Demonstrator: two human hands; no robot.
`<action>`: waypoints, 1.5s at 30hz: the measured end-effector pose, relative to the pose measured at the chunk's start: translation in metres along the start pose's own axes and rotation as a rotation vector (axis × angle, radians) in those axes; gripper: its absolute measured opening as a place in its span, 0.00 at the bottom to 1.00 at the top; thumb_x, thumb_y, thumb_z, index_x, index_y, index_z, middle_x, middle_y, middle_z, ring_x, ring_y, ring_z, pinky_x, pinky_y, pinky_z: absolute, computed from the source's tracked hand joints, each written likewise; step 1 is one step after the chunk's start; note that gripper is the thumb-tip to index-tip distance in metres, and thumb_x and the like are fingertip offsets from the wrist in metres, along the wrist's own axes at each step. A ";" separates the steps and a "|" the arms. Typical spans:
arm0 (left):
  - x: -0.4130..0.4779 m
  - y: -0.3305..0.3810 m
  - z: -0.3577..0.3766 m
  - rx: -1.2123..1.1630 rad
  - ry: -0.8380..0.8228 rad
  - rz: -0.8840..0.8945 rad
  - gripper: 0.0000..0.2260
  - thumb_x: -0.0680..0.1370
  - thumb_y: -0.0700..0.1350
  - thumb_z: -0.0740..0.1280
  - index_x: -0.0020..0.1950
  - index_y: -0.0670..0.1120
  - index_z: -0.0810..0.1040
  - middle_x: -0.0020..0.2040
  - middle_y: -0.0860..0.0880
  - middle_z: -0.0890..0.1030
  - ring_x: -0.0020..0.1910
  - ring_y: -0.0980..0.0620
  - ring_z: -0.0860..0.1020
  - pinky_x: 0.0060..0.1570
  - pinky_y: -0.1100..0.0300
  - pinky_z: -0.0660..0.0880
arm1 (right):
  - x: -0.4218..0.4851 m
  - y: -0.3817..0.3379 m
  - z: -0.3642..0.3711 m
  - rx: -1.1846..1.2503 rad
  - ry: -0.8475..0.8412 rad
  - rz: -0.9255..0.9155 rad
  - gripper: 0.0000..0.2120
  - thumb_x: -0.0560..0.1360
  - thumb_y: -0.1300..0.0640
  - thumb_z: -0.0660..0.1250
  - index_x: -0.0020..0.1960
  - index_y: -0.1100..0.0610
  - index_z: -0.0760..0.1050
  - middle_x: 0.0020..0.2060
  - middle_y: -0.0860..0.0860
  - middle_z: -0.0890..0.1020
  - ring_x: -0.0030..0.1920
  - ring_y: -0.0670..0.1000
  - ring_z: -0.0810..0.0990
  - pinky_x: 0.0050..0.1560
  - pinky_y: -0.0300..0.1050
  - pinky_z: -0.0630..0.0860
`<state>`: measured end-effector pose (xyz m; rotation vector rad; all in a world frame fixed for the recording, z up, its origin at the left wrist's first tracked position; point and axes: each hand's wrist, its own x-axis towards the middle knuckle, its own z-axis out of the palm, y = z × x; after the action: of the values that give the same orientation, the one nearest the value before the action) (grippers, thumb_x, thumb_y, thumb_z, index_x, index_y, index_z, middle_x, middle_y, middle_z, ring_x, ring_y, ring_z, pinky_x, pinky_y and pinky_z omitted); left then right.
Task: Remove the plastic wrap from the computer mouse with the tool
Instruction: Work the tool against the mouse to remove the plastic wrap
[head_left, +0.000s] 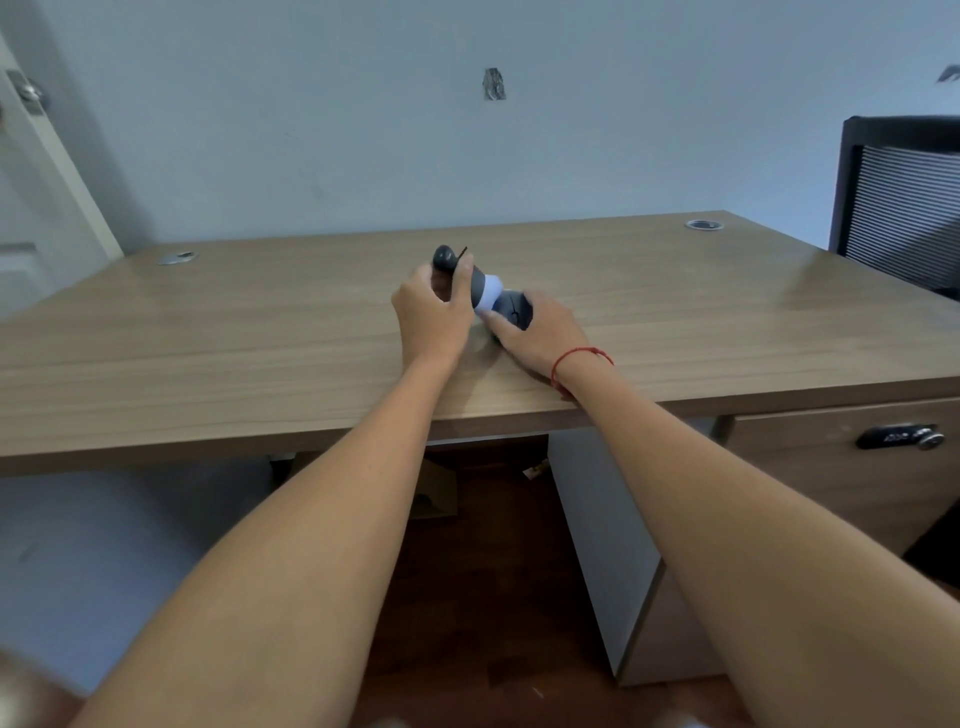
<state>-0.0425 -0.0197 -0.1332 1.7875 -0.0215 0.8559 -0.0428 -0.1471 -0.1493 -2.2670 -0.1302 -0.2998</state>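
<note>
A: Which step is this?

B: The working step, I'd say. The left hand is wrapped around the tool, a grey thing with a round dark butt end, a thin black strap or cord sticking up from it, and a white head. That head points down and to the right, right at the mouse.

A: And where is the mouse?

B: On the desk, near the middle and toward the front edge. The right hand lies over it from the near right side, fingers closed on its body, pinning it to the wood. There's a red string on that wrist.

A: Can you see the wrap?

B: Not clearly. It's clear film on a dark mouse and far too small here; I can't tell whether any has come loose. I also can't tell if the white head is touching the mouse or just beside it

A: So how far along?

B: My guess is early to middle: nothing like a peeled sheet lies on the desk, and both hands are set for work rather than for putting things down.

A: What does the next move need?

B: A steady right-hand hold so the mouse doesn't skid, and the head worked along an edge of the film with light pressure. Once a flap lifts, fingers could pull it away. Too hard a push might mark the shell
</note>
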 end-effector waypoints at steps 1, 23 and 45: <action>0.000 0.001 0.000 -0.009 0.005 -0.003 0.14 0.75 0.51 0.68 0.41 0.39 0.79 0.35 0.48 0.81 0.35 0.52 0.79 0.36 0.66 0.73 | -0.002 0.000 0.000 0.004 -0.004 -0.004 0.18 0.69 0.39 0.68 0.50 0.50 0.72 0.43 0.46 0.77 0.46 0.50 0.76 0.49 0.46 0.75; -0.005 0.004 0.002 0.144 -0.013 0.162 0.13 0.77 0.47 0.65 0.42 0.37 0.74 0.39 0.38 0.80 0.38 0.41 0.78 0.39 0.51 0.74 | -0.005 -0.001 -0.006 0.034 0.051 -0.058 0.11 0.67 0.54 0.72 0.46 0.56 0.74 0.37 0.48 0.73 0.38 0.50 0.72 0.34 0.39 0.67; -0.007 0.006 0.001 0.211 0.013 0.142 0.12 0.79 0.47 0.63 0.46 0.37 0.73 0.41 0.41 0.78 0.39 0.45 0.74 0.37 0.58 0.66 | -0.009 -0.004 -0.008 0.034 0.052 -0.033 0.24 0.69 0.50 0.70 0.62 0.58 0.73 0.51 0.51 0.75 0.53 0.53 0.76 0.56 0.46 0.74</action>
<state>-0.0495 -0.0255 -0.1322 1.9952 -0.0520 1.0021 -0.0539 -0.1501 -0.1438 -2.2235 -0.1441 -0.3708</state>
